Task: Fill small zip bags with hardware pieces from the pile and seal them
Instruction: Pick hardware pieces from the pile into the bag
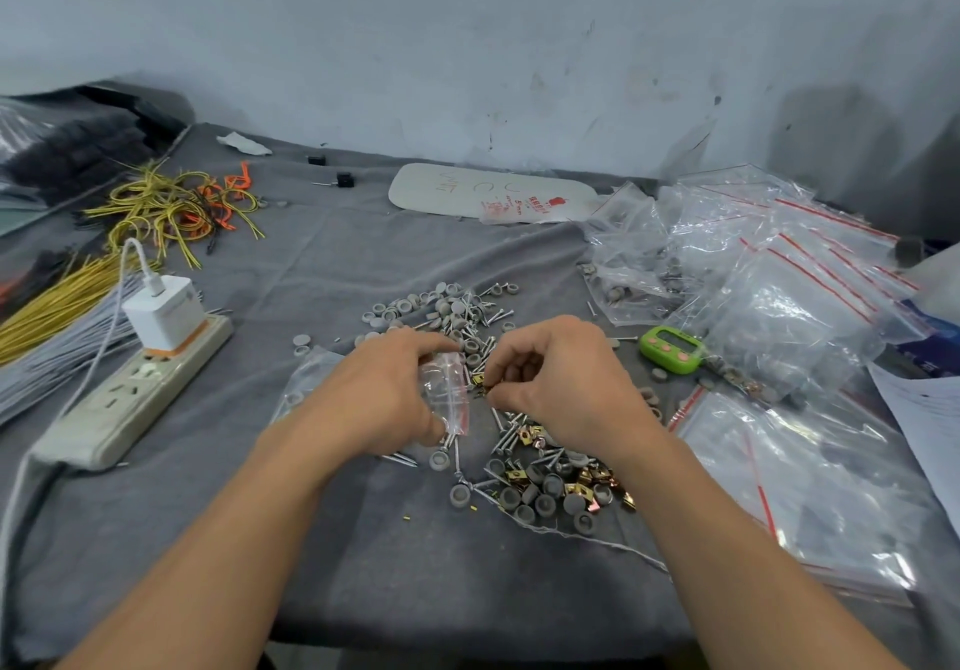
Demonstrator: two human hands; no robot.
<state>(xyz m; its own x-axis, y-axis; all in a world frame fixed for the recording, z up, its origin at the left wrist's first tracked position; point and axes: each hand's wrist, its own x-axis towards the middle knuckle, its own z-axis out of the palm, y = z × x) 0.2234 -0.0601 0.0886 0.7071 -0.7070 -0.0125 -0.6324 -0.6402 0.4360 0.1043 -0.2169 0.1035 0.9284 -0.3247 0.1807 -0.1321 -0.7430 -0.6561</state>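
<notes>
A pile of hardware (467, 321) lies mid-table on the grey cloth: grey round caps, silver screws and gold clips (582, 482). My left hand (384, 389) grips a small clear zip bag (447, 394) with a red seal strip, its mouth turned toward the right. My right hand (561, 383) has curled fingers and pinches small gold pieces just right of the bag's mouth, above the pile. Whether anything is inside the bag is unclear.
Heaps of zip bags (769, 274), some filled, lie at the right, with flat empty ones (810, 482) nearer. A green timer (670, 350) sits beside them. A power strip with a white charger (156, 357) and wire bundles (171, 207) lie left.
</notes>
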